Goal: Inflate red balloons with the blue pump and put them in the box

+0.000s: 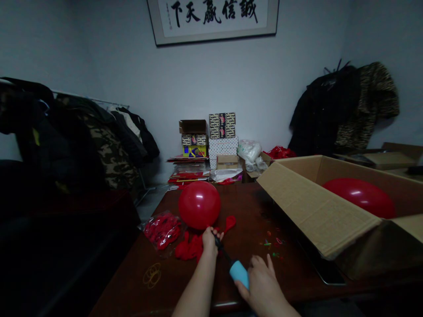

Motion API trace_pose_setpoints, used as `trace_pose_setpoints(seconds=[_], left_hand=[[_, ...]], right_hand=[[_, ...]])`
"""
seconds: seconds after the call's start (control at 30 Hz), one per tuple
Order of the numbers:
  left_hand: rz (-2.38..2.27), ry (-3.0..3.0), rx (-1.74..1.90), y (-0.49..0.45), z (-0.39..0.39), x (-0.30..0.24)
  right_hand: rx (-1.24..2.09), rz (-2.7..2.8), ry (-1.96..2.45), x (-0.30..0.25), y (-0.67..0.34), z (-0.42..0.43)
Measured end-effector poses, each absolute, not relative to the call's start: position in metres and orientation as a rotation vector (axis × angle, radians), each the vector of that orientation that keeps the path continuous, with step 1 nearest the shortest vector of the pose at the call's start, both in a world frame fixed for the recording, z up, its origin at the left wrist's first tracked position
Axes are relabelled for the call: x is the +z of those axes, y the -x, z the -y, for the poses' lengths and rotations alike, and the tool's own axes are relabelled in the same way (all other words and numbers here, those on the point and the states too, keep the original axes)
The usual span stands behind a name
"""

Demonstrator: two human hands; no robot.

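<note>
An inflated red balloon (199, 204) stands on the dark wooden table (251, 207), its neck pointing toward me. My left hand (209, 240) is pinched around that neck where it meets the black nozzle of a hand pump. My right hand (261, 281) is wrapped around the blue hand pump (238, 271) at its near end. Several flat red balloons (191, 247) lie loose just left of my left hand, and one more lies right of the inflated balloon.
A clear bag of red balloons (161, 229) lies at the left, with rubber bands (152, 275) nearer me. A large open cardboard box (317, 211) at the right holds another inflated red balloon (360, 196). Small boxes (214, 138) and coats stand behind.
</note>
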State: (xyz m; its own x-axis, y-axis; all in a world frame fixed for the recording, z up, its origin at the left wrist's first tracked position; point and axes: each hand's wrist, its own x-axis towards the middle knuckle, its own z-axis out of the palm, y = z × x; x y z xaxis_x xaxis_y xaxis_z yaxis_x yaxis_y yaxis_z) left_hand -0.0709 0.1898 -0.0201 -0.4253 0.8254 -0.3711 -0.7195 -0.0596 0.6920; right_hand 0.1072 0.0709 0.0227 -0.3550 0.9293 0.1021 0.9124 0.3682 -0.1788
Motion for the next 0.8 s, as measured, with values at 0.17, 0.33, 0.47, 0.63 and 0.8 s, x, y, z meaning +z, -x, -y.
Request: trace_pose_setpoints(seconds=[0.17,0.33,0.47,0.63,0.8], left_hand=[[-1.027,-0.105,1.719,0.076,-0.191,-0.022],[-1.002,-0.067,1.703,0.072,-0.188,-0.026],[-0.989,-0.063,1.723,0.068,-0.185,-0.026],[-0.961,-0.071,1.719,0.063,-0.183,-0.02],[-0.923,-0.087,1.704,0.058,-0.183,-0.017]], right_hand=[[0.264,2.52,1.661,0.02,-0.142,-0.05],[0.329,2.508,1.662,0.031,-0.151,-0.046],[0.302,2.482,1.669,0.032,-0.145,-0.051],[0.215,2.419,1.661,0.031,-0.125,-0.062],[0.177,2.414,1.69,0.041,-0.107,-0.078]])
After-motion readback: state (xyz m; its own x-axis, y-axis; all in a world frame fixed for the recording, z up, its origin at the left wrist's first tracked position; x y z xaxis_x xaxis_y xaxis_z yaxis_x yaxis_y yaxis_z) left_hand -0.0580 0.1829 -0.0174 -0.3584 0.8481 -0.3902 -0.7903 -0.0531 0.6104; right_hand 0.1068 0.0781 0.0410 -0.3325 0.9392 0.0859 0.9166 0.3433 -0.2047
